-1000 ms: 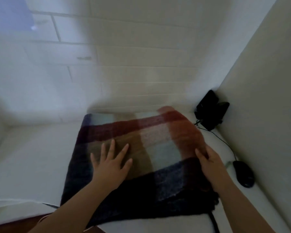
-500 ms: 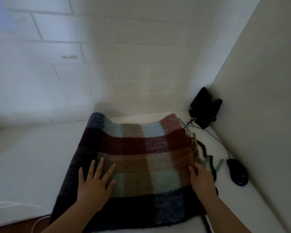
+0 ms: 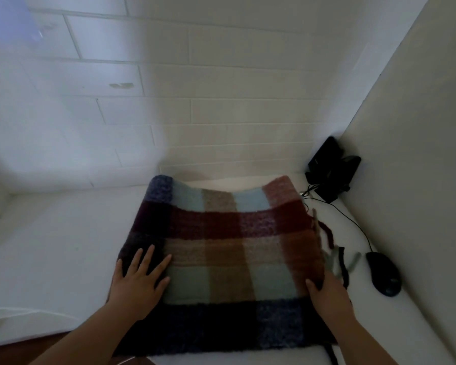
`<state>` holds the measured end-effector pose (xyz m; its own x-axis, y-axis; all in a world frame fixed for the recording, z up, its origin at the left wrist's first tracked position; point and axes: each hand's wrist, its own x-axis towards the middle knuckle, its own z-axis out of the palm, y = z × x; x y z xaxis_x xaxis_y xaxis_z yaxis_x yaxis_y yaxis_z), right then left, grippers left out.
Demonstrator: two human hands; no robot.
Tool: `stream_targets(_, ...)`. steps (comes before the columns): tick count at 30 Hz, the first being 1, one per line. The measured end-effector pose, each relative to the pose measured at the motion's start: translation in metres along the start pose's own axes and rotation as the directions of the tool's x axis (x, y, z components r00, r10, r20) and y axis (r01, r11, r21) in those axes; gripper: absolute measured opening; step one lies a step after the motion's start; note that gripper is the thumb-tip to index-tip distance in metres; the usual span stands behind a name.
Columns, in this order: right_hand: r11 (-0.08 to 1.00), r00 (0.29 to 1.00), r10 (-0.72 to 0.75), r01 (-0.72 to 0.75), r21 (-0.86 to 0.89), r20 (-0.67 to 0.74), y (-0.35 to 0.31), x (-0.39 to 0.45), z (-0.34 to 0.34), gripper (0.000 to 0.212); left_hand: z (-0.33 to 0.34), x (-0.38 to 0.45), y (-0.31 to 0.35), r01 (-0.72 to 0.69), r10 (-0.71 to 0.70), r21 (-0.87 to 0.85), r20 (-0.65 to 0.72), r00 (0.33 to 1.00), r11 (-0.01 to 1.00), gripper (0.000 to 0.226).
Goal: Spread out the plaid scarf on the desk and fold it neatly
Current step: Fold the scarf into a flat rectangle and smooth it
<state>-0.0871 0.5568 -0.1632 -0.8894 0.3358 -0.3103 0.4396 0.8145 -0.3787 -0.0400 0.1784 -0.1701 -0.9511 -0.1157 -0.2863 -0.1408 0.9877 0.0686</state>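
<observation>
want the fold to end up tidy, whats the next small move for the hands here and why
Probably tuck the fringe in. The plaid scarf already lies as a folded rectangle on the desk, left hand flat on its left side, right hand at its right edge, where loose tassels stick out toward the mouse.

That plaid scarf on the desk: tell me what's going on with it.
A person is flattening the plaid scarf on the white desk. The left hand presses flat on its left side; the right hand holds its fringed right edge. A black mouse lies to the right.
</observation>
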Motion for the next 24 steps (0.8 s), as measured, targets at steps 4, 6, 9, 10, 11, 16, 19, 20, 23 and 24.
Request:
stream_targets(4, 0.971, 0.950, -0.235, 0.224, -0.078, -0.204, -0.033, 0.004, -0.011, 0.083, -0.020, 0.022, 0.001, -0.031, 0.032, 0.013, -0.070, 0.997, 0.999, 0.080)
stream_targets(6, 0.908, 0.890, -0.414, 0.389, -0.156, -0.190, -0.061, 0.011, -0.014, 0.083, -0.036, 0.039, 0.005, -0.087, 0.088, 0.011, -0.145, 0.985, 0.996, 0.078)
stream_targets(9, 0.814, 0.827, -0.549, 0.496, -0.302, -0.123, -0.100, 0.031, -0.012, 0.082, -0.055, 0.073, 0.006, -0.168, 0.159, -0.008, -0.281, 0.946, 0.986, 0.087)
stream_targets(10, 0.800, 0.832, -0.549, 0.495, -0.339, -0.080, -0.109, 0.040, -0.008, 0.080, -0.058, 0.086, 0.005, -0.173, 0.159, -0.017, -0.308, 0.938, 0.985, 0.090)
stream_targets(11, 0.796, 0.847, -0.530, 0.485, -0.362, -0.031, -0.117, 0.048, -0.003, 0.078, -0.059, 0.096, 0.004, -0.171, 0.157, -0.017, -0.312, 0.937, 0.985, 0.092)
stream_targets(16, 0.867, 0.939, -0.311, 0.343, -0.361, 0.145, -0.115, 0.080, 0.021, 0.069, -0.039, 0.125, -0.010, -0.034, 0.035, 0.007, -0.114, 0.993, 0.999, 0.078)
stream_targets(19, 0.887, 0.943, -0.248, 0.314, -0.340, 0.223, -0.106, 0.090, 0.025, 0.070, -0.033, 0.127, -0.017, 0.020, -0.020, -0.006, 0.073, 0.997, 1.000, 0.064)
stream_targets(20, 0.890, 0.941, -0.251, 0.317, -0.328, 0.228, -0.107, 0.091, 0.024, 0.070, -0.035, 0.127, -0.017, 0.019, -0.018, -0.006, 0.073, 0.997, 1.000, 0.064)
stream_targets(23, 0.895, 0.933, -0.323, 0.355, -0.269, 0.158, -0.115, 0.083, 0.013, 0.071, -0.041, 0.116, -0.009, 0.010, -0.010, 0.002, -0.038, 0.999, 1.000, 0.065)
stream_targets(24, 0.891, 0.926, -0.365, 0.379, -0.250, 0.099, -0.116, 0.076, 0.009, 0.070, -0.042, 0.109, -0.005, -0.009, 0.007, -0.016, -0.106, 0.994, 1.000, 0.069)
